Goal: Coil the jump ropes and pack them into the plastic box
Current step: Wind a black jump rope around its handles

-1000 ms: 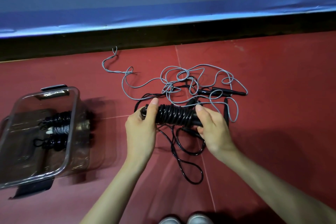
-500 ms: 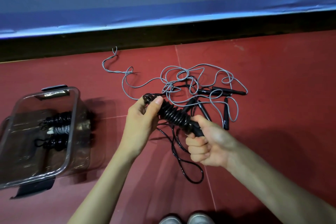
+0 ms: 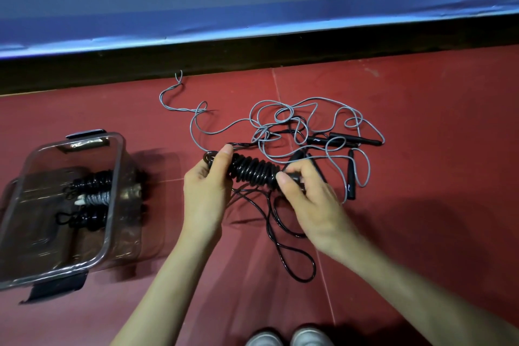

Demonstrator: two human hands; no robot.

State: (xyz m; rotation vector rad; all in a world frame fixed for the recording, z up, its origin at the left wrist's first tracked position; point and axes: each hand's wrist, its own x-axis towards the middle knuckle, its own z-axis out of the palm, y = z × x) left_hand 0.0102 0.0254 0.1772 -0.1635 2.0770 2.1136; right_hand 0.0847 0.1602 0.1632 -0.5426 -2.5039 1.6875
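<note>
At frame centre we are winding the black jump rope (image 3: 254,170): left hand (image 3: 206,191) pinching the coil's end, right hand (image 3: 306,194) gripping its handle. We should be keeping turns tight and feeding the floor slack (image 3: 292,247) steadily, before moving it to the plastic box (image 3: 111,205) at left.

The plastic box (image 3: 115,177) is cut off at the frame's left edge; the shoes (image 3: 289,338) are cropped at the bottom edge.

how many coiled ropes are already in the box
3, side by side in the plastic box: a black bundle farthest, a grey one in the middle, another black one nearest. More may be hidden.
</note>
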